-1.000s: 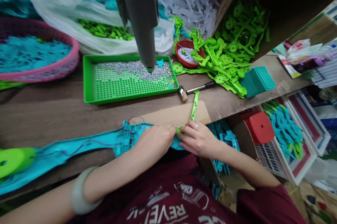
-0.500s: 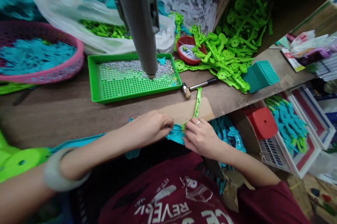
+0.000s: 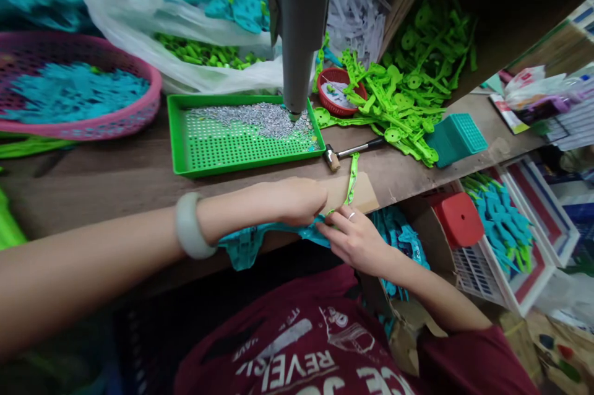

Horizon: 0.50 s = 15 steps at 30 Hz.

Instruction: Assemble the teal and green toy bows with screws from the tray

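My left hand is curled closed with its knuckles up, right beside my right hand. Its fingertips are hidden, so what they hold does not show. Fingers bent, my right hand grips the end of a long turquoise plastic part at the table's front edge. That part runs leftward under my left forearm. A narrow bright green plastic strip lies across a piece of cardboard, its near end at my right fingers.
Behind my hands stand a green perforated tray of small metal pieces and a hammer. A grey machine column hangs above the tray. Bright green parts are piled right, near a teal block; a pink basket stands left.
My left hand has moved right, closer to my right hand, and more of the turquoise part shows below my forearm. My right hand stays nearly in place. The view has shifted slightly.
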Available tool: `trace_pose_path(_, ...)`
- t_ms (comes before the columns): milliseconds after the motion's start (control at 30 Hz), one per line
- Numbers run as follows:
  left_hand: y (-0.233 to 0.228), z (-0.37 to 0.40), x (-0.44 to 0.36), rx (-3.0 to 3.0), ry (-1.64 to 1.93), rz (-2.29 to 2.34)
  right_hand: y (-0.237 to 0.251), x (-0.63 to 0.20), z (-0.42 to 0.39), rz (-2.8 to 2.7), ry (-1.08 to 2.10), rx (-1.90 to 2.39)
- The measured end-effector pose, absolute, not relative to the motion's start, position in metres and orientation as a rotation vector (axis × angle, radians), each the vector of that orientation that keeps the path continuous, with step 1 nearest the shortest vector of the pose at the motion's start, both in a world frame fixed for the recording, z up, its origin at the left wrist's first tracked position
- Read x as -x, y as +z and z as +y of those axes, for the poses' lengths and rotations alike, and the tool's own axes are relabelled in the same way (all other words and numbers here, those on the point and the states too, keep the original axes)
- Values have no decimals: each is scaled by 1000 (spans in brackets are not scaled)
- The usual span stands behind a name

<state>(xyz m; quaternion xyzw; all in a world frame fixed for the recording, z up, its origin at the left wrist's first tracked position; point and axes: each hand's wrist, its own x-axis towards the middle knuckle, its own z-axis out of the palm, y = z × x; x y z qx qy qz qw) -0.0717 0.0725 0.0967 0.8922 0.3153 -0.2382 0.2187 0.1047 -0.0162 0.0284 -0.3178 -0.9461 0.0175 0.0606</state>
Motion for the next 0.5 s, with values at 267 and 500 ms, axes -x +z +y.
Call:
trace_pose_path(267, 91, 78, 71, -2443, -659, 887, 29, -101, -19, -2887, 22, 1014)
trace_pose_path(500, 89, 63, 71, -2499, -575, 988, 29, -99, -19, -2918, 94, 1079)
